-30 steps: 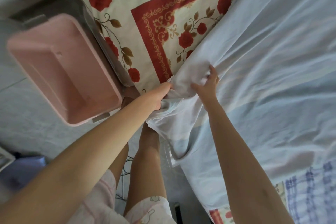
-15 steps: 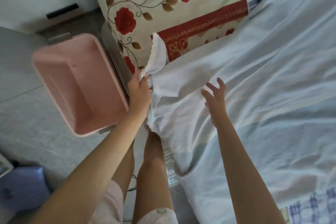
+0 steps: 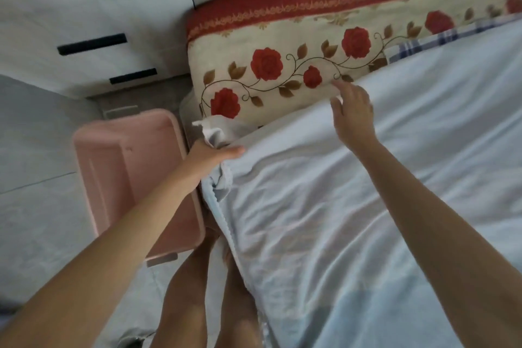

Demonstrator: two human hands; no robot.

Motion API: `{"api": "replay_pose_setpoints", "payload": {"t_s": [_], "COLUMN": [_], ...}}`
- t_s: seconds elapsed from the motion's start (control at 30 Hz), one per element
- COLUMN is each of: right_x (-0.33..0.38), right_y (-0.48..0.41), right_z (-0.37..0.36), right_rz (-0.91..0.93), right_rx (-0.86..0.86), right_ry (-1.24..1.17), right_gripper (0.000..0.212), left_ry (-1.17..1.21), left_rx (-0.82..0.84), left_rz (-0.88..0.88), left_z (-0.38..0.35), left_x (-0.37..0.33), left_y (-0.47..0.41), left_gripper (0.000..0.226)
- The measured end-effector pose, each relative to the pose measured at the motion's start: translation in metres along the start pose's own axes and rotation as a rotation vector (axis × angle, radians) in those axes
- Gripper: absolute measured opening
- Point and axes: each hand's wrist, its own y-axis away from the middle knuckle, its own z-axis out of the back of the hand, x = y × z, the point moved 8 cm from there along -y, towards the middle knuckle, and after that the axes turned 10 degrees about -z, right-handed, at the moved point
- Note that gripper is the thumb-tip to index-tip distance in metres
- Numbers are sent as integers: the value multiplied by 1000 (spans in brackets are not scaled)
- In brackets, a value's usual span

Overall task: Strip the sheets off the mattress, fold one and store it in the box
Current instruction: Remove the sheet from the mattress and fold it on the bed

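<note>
A pale blue sheet (image 3: 353, 206) covers most of the mattress and is pulled back at its near left corner. My left hand (image 3: 210, 157) is shut on that bunched corner, whose white edge sticks up beside my fingers. My right hand (image 3: 353, 113) hovers open, fingers spread, at the sheet's upper edge. Under it lies a cream sheet with red roses and a red border (image 3: 282, 65). A strip of blue checked cloth (image 3: 409, 49) shows at the upper right. The pink plastic box (image 3: 124, 178) stands open on the floor, left of the bed.
A white cabinet with black drawer handles (image 3: 90, 44) stands against the wall behind the box. The floor is light grey tile (image 3: 36, 220). My bare legs (image 3: 197, 291) stand between the box and the bed edge.
The view has swung up toward the head of the bed. My left hand keeps its hold on the sheet corner. My right hand has let go of the sheet and reached farther up along its edge.
</note>
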Motion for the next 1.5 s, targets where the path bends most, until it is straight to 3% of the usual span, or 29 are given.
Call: {"api": "replay_pose_setpoints", "payload": {"t_s": [0.1, 0.27, 0.3, 0.43, 0.5, 0.63, 0.7, 0.8, 0.87, 0.93, 1.0, 1.07, 1.17, 1.27, 1.33, 1.43, 1.5], "right_x": [22, 34, 38, 41, 34, 34, 41, 45, 49, 54, 54, 48, 43, 57, 79, 125, 150], "right_y": [-30, -41, -39, -15, -10, -21, -29, -23, -14, -4, 6, 14, 17, -4, -30, -74, -96], "right_z": [-17, -57, -61, -78, -79, -67, -59, -59, -69, -81, -85, -82, -71, -54, -37, -12, -11], "right_rz": [163, 122, 129, 109, -13, -147, -163, -208, -106, 2, -17, -101, -128, 33, 119, 248, 342], "right_rx": [163, 858, 945, 1269, 1375, 1440, 1458, 1537, 1543, 1509, 1540, 1617, 1621, 1404, 1178, 798, 614], "right_ry": [238, 454, 497, 693, 720, 651, 646, 712, 815, 883, 866, 806, 748, 748, 674, 552, 570], "right_gripper": [42, 75, 79, 68, 64, 51, 45, 56, 75, 86, 77, 66, 54, 50, 37, 20, 21], "left_ry": [-41, -325, -332, -214, -203, -284, -316, -337, -327, -370, -473, -555, -449, -405, -323, -189, -66], "left_rx": [-37, -59, -62, -61, -88, -227, -237, -196, -92, -41, 3, -29, -55, -153, -224, -406, -503], "left_rz": [-55, -235, -264, -325, -402, -536, -605, -696, -730, -818, -863, -893, -863, -810, -698, -432, -327], "left_z": [6, 0, -1, -4, -3, 11, 14, 12, 1, -7, -18, -21, -15, -5, 7, 33, 55], "left_x": [13, -5, -8, -16, -22, -27, -35, -41, -34, -33, -27, -25, -20, -19, -10, -7, -10], "left_y": [-11, -4, 0, 16, 19, 18, 19, 24, 30, 41, 48, 50, 49, 45, 30, 6, -14], "left_gripper": [34, 55, 55, 19, 7, 40, 37, 33, 8, 16, 32, 64, 62, 31, 36, 26, 27]}}
